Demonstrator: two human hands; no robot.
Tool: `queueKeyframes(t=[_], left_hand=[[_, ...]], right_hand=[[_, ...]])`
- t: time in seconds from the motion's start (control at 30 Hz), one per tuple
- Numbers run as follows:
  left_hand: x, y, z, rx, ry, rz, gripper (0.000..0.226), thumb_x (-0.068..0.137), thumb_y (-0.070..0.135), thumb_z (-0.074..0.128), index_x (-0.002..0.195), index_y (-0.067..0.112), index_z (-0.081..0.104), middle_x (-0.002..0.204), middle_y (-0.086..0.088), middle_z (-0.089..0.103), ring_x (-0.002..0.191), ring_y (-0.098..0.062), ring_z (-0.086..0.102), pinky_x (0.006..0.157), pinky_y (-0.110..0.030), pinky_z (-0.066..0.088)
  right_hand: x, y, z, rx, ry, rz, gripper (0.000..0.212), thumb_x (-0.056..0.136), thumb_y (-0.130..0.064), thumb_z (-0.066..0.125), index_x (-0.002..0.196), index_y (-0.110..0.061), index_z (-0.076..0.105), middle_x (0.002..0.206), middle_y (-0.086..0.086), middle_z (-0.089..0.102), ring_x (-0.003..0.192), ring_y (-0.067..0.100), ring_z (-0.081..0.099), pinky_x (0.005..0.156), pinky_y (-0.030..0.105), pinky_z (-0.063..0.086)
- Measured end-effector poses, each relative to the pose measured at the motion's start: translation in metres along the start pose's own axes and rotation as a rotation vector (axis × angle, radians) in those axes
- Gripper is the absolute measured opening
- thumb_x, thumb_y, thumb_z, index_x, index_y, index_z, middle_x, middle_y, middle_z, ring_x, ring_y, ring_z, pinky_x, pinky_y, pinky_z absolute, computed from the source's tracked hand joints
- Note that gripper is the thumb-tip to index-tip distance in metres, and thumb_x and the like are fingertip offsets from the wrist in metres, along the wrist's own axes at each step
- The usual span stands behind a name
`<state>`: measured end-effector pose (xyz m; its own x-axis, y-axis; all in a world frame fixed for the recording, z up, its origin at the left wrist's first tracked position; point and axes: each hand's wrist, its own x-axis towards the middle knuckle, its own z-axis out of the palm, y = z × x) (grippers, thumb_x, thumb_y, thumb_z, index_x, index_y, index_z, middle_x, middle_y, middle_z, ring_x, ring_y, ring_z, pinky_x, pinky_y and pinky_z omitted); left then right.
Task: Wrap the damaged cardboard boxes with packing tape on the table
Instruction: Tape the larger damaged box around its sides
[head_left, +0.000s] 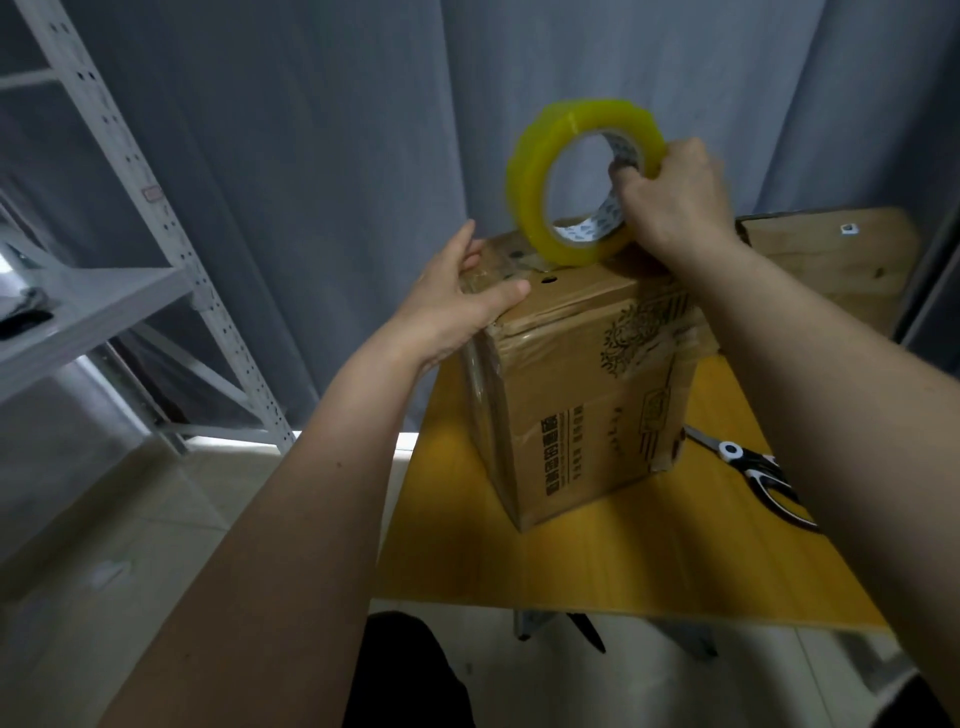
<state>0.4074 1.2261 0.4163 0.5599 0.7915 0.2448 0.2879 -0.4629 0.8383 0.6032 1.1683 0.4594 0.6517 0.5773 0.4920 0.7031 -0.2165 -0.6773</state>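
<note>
On the table, the upright box is steadied by the spread-fingered left hand; the right hand grips the tape roll.

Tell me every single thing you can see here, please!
box: one, brown with dark print and shiny tape bands, standing on the table
tape roll: one, yellow-green with a printed white core, upright on top of the box
scissors: one pair, black and white handles, lying on the table right of the box
table: one, yellow
board: one, pale wood, behind the box at the right
shelf rack: one, grey metal, at the left
curtain: grey, across the back
floor: pale tiles, below
left hand: flat on the box's top left corner
right hand: grip shut on the tape roll, fingers through its core
</note>
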Motion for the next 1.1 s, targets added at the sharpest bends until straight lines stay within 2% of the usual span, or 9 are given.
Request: queueKeyframes(t=[0.13,0.23,0.37,0.5,0.6,0.7,0.87,0.97,1.1], left_hand=[[0.001,0.002,0.001,0.053,-0.013,-0.001,0.086,0.087,0.031,0.071,0.154,0.017,0.019,0.153,0.001,0.035,0.138,-0.005,0.034,0.109,-0.018,0.027],[0.001,0.009,-0.004,0.162,-0.067,-0.018,0.085,0.089,0.038,0.066,0.155,0.020,0.016,0.157,0.000,0.030,0.141,-0.009,0.031,0.117,-0.027,0.023],[0.010,0.031,-0.008,0.634,-0.154,-0.042,0.075,0.095,0.053,0.050,0.154,0.019,0.020,0.156,-0.004,0.034,0.143,-0.023,0.031,0.120,-0.040,0.014],[0.028,0.054,0.021,0.951,-0.052,-0.086,0.076,0.090,0.069,0.041,0.139,0.012,0.044,0.141,-0.011,0.051,0.129,-0.033,0.045,0.106,-0.041,0.032],[0.031,0.048,0.039,0.737,0.026,-0.099,0.085,0.087,0.069,0.049,0.146,0.010,0.034,0.147,-0.011,0.045,0.134,-0.034,0.039,0.109,-0.042,0.034],[0.032,0.038,0.035,0.594,-0.013,-0.098,0.087,0.085,0.068,0.054,0.150,0.017,0.026,0.149,-0.008,0.043,0.135,-0.032,0.041,0.109,-0.041,0.035],[0.031,0.037,0.030,0.600,-0.060,-0.103,0.094,0.084,0.071,0.050,0.154,0.017,0.017,0.154,-0.007,0.038,0.139,-0.030,0.037,0.109,-0.037,0.033],[0.030,0.037,0.030,0.641,-0.082,-0.128,0.102,0.086,0.072,0.045,0.156,0.012,0.000,0.160,-0.011,0.024,0.144,-0.031,0.027,0.113,-0.039,0.028],[0.030,0.040,0.032,0.670,-0.097,-0.132,0.102,0.087,0.072,0.042,0.155,0.011,-0.003,0.161,-0.011,0.021,0.145,-0.032,0.025,0.113,-0.040,0.026]], right_hand=[[0.004,0.005,-0.003,-0.015,0.017,0.008,0.036,0.091,-0.039,0.053,0.097,-0.005,0.061,0.110,0.023,0.063,0.101,0.040,0.058,0.078,0.041,0.044],[0.003,0.005,0.000,0.000,0.013,0.064,0.044,0.090,-0.042,0.053,0.105,-0.002,0.062,0.113,0.022,0.063,0.105,0.040,0.057,0.083,0.043,0.045],[0.003,0.007,0.001,0.050,-0.116,0.194,0.046,0.081,-0.046,0.064,0.106,-0.008,0.062,0.110,0.013,0.063,0.105,0.036,0.059,0.082,0.041,0.047],[0.001,0.003,-0.006,0.091,-0.276,0.244,0.064,0.065,-0.053,0.076,0.111,-0.011,0.062,0.111,0.011,0.065,0.102,0.030,0.062,0.091,0.046,0.052],[0.003,0.008,-0.008,0.117,-0.321,0.257,0.062,0.067,-0.052,0.077,0.111,-0.011,0.063,0.109,0.010,0.066,0.102,0.029,0.063,0.093,0.045,0.051],[0.008,0.011,-0.005,0.138,-0.265,0.220,0.053,0.073,-0.048,0.071,0.108,-0.009,0.064,0.107,0.013,0.068,0.100,0.031,0.064,0.091,0.044,0.052],[0.010,0.009,-0.002,-0.012,-0.138,0.108,0.052,0.083,-0.052,0.059,0.111,-0.008,0.065,0.113,0.016,0.066,0.106,0.037,0.060,0.078,0.036,0.043],[0.019,0.019,-0.013,0.084,-0.098,0.165,0.052,0.083,-0.048,0.061,0.115,-0.007,0.063,0.118,0.017,0.065,0.109,0.036,0.060,0.087,0.039,0.050],[0.024,0.027,-0.023,0.191,-0.082,0.204,0.051,0.083,-0.044,0.062,0.116,-0.006,0.062,0.117,0.019,0.064,0.108,0.039,0.060,0.091,0.050,0.052]])
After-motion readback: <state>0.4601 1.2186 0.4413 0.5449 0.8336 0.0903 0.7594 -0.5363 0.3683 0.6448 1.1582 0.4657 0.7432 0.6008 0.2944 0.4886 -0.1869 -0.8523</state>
